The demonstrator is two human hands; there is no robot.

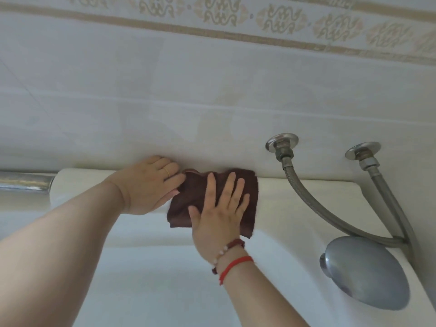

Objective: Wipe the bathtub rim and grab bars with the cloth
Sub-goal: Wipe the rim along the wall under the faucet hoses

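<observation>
A dark brown cloth (245,185) lies folded on the white bathtub rim (295,204) against the tiled wall. My right hand (219,208) presses flat on the cloth with its fingers spread and straight. My left hand (151,182), with a ring on one finger, rests on the rim at the cloth's left edge, fingertips touching the cloth. Whether those fingers pinch the cloth is hidden. A chrome grab bar (26,181) runs along the rim at the far left.
Two braided metal hoses (313,201) come from chrome wall fittings (282,141) at the right and cross the rim. A round grey metal shower head (368,272) lies on the rim's right corner. The white tub interior (153,279) lies below my arms.
</observation>
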